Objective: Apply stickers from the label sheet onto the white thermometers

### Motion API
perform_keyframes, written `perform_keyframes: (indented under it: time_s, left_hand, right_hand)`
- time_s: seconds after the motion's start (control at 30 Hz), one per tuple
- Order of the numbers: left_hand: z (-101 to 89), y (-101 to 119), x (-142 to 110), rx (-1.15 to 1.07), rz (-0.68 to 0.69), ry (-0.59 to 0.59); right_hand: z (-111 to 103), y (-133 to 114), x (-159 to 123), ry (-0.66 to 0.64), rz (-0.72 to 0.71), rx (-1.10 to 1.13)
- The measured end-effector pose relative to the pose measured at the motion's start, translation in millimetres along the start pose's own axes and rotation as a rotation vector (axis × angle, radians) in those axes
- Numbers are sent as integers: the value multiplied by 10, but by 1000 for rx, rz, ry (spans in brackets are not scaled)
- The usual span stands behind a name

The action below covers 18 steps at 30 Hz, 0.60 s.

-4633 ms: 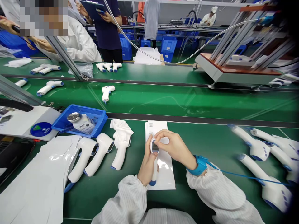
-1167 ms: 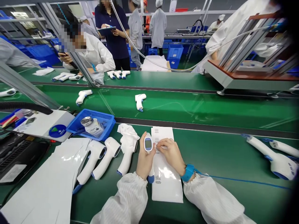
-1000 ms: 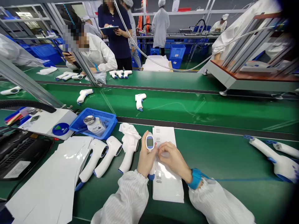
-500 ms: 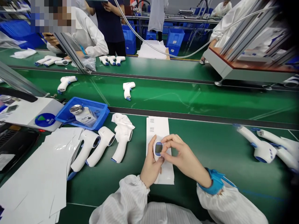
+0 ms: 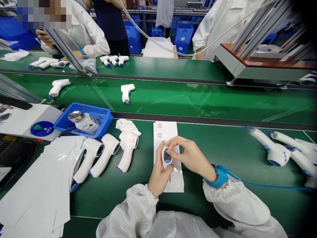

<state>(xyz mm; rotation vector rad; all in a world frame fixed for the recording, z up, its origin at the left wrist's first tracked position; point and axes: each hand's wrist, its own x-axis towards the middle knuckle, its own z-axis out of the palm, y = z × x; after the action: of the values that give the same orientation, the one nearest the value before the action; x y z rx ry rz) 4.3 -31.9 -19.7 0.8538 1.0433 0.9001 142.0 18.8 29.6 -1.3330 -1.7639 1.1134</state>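
My left hand [image 5: 159, 175] is wrapped round the grip of a white and blue handheld thermometer [image 5: 166, 156], its small screen facing me. My right hand [image 5: 189, 155] pinches at the top edge of that screen with thumb and forefinger; what lies between the fingertips is too small to make out. A blue wrist strap [image 5: 218, 176] with a cord sits on my right wrist. Both hands hover over a white label sheet [image 5: 165, 132] lying on the green bench.
Three more thermometers [image 5: 107, 157] lie to the left, one under a white cloth [image 5: 126, 127]. A blue tray [image 5: 99, 130] holds a bottle [image 5: 83, 121]. Several thermometers [image 5: 279, 153] lie at right, others on the conveyor [image 5: 198, 99]. White sheets [image 5: 37, 191] at lower left. Co-workers stand across.
My right hand left the label sheet and came up to the thermometer's screen, fingertips now pinching at it. The thermometers on the conveyor drifted left.
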Motion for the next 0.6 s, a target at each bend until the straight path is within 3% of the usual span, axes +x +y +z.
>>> perform_keyframes:
  time_s: [0.6]
  left_hand:
    - [-2, 62, -4, -6, -14, -44]
  right_hand:
    - [-89, -46, 79, -107, -46, -23]
